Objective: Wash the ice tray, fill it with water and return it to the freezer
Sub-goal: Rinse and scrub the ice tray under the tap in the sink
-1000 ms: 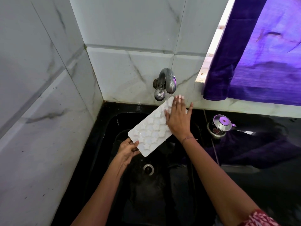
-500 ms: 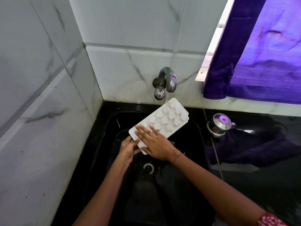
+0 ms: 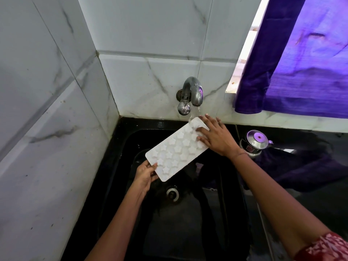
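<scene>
over a black sink (image 3: 120, 185), the left hand (image 3: 145, 175) grips a white star-mould ice tray (image 3: 177, 151) under the running tap (image 3: 192, 95); the right hand (image 3: 216, 137) rubs it, fingers flat. washing underway; filling and freezing remain.

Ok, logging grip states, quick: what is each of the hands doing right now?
Left hand: closed, gripping the near end of the ice tray.
Right hand: open, lying flat on the tray's far end under the tap.
</scene>
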{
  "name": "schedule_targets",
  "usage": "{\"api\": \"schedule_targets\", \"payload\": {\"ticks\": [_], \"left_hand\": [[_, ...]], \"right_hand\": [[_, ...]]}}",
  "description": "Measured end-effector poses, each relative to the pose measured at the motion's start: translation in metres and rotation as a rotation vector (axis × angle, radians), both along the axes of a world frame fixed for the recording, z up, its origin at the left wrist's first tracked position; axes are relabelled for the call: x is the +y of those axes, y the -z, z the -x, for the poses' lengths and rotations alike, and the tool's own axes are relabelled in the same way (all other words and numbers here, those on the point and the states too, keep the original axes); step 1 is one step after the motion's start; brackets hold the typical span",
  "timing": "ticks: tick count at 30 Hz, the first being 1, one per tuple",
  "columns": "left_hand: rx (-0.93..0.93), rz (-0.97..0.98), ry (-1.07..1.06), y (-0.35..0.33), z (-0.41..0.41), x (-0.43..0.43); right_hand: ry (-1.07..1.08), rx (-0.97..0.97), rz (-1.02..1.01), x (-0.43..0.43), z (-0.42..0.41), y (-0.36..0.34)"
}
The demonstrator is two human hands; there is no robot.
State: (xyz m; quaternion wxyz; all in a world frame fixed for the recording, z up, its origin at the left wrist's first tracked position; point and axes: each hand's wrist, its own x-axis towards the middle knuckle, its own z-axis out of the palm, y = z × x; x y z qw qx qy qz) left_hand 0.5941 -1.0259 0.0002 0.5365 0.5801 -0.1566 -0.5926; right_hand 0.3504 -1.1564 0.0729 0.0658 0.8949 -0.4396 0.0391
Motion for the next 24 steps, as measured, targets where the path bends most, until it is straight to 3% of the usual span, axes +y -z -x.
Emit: {"api": "schedule_targets", "payload": {"ticks": [9,16,21,24], "left_hand": [[0.067,0.019,-0.05,-0.001,0.022,-0.004],[0.113,0.033,-0.13,-0.004,0.023,-0.009],[0.077,0.033,-0.128,0.002,0.01,-0.002],[0.047,0.01,-0.133,0.005,0.003,0.001]], "right_hand": [[0.339,-0.215,0.002,0.041,-0.065,0.033],[-0.09,-0.042,0.019,0.098,-0.099,0.076],[-0.42,0.123,0.055,0.079,-0.065,0.071],[-0.399,0.155,0.085,0.05,-0.035,0.055]]}}
